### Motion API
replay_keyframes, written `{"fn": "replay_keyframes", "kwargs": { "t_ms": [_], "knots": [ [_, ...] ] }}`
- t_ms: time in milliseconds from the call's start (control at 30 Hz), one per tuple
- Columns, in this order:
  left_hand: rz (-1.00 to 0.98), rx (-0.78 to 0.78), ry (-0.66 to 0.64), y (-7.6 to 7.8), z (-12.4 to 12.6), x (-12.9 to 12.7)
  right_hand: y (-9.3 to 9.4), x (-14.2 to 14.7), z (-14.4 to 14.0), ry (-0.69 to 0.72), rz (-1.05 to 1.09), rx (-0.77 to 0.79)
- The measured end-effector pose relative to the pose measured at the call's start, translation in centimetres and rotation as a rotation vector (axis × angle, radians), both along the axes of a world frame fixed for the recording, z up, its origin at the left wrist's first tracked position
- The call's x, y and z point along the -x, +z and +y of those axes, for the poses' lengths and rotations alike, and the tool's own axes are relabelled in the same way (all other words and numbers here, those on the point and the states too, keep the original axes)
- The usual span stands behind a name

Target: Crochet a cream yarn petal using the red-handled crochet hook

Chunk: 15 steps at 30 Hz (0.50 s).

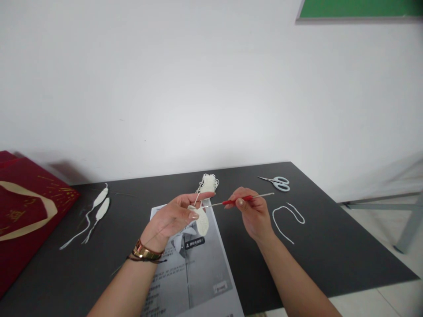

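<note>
My left hand pinches a small white crocheted piece above a printed sheet. White yarn runs from the piece over my fingers toward a white yarn bundle on the dark table. My right hand grips a crochet hook with a red handle. Its metal tip points left into the top of the white piece. A gold bracelet sits on my left wrist.
Light blue scissors lie at the back right. A loose white yarn strand curls right of my right hand. Two finished white leaf-shaped pieces lie at the left, beside a dark red bag. A white wall stands behind.
</note>
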<state>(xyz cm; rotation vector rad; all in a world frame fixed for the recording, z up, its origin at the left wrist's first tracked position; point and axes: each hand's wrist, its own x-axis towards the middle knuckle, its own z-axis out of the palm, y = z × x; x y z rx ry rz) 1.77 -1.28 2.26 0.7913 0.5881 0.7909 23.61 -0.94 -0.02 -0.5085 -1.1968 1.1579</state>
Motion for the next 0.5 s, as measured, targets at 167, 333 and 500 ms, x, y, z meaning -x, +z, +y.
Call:
{"fn": "replay_keyframes", "kwargs": {
  "t_ms": [167, 333, 500],
  "knots": [
    [-0.006, 0.034, -0.029, 0.02, -0.07, 0.07, 0.19, -0.22, 0.02, 0.062, -0.005, 0.022],
    [0.007, 0.028, -0.081, -0.07, 0.07, 0.24, 0.30, -0.20, -0.10, 0.104, 0.038, 0.041],
    [0.069, -0.040, -0.076, -0.40, 0.05, 0.52, 0.62, -0.17, -0.09, 0.150, 0.121, 0.140]
  ]
}}
